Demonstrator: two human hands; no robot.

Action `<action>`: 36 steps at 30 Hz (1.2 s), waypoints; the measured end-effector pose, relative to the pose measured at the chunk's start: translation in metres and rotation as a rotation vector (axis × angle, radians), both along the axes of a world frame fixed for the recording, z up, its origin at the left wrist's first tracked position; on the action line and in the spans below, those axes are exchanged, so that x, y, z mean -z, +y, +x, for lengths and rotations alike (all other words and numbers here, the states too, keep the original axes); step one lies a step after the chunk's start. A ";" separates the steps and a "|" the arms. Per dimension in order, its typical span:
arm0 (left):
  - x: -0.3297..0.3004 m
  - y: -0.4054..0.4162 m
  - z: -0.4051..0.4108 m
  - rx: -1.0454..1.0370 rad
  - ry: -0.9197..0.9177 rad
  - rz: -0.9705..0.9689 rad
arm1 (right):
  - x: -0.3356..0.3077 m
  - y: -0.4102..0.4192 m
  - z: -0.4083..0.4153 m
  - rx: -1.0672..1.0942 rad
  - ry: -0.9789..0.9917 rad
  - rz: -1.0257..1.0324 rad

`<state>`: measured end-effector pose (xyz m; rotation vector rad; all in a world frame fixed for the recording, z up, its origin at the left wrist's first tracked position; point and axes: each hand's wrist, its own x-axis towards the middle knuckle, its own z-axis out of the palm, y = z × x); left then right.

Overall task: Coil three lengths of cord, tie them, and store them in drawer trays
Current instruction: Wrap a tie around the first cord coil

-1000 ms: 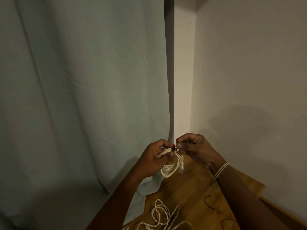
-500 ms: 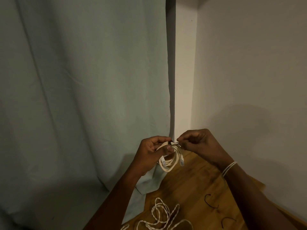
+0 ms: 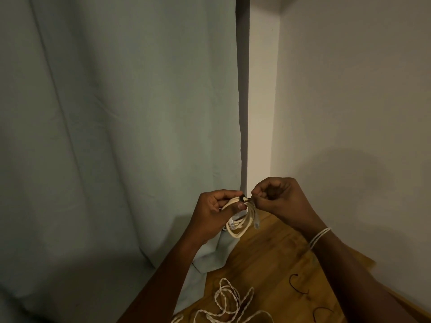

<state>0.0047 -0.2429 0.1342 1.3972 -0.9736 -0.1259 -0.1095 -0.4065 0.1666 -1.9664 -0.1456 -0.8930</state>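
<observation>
A small coil of cream cord (image 3: pixel 241 226) with plug ends hangs in the air above the wooden table (image 3: pixel 263 257). My left hand (image 3: pixel 214 214) grips the top of the coil between thumb and fingers. A dark tie (image 3: pixel 244 198) wraps the coil at that spot. My right hand (image 3: pixel 277 199) pinches the free end of the tie just to the right of the coil. Loose twisted cream cord (image 3: pixel 227 304) lies uncoiled on the table near the bottom edge.
Two dark ties (image 3: pixel 297 284) (image 3: pixel 323 311) lie on the wood at the right. A pale curtain (image 3: pixel 116 136) hangs at the left and drapes onto the table's back corner. White walls (image 3: pixel 349 101) close the right side. A white band circles my right wrist.
Both hands have risen slightly with the coil. My right hand has shifted a little to the right, pulling on the tie end.
</observation>
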 end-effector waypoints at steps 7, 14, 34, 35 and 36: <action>0.001 0.002 -0.003 -0.004 -0.050 -0.021 | 0.002 0.001 -0.003 0.018 0.010 0.010; 0.000 0.001 -0.006 0.013 -0.092 -0.027 | 0.002 -0.001 -0.007 -0.008 0.034 0.034; -0.002 -0.011 -0.013 -0.029 -0.169 -0.012 | -0.001 -0.003 -0.013 0.106 0.091 -0.366; -0.002 -0.011 -0.014 -0.031 -0.170 -0.018 | 0.000 -0.003 -0.013 0.113 0.079 -0.369; -0.002 -0.011 -0.014 -0.033 -0.168 -0.022 | 0.001 -0.003 -0.013 0.121 0.072 -0.373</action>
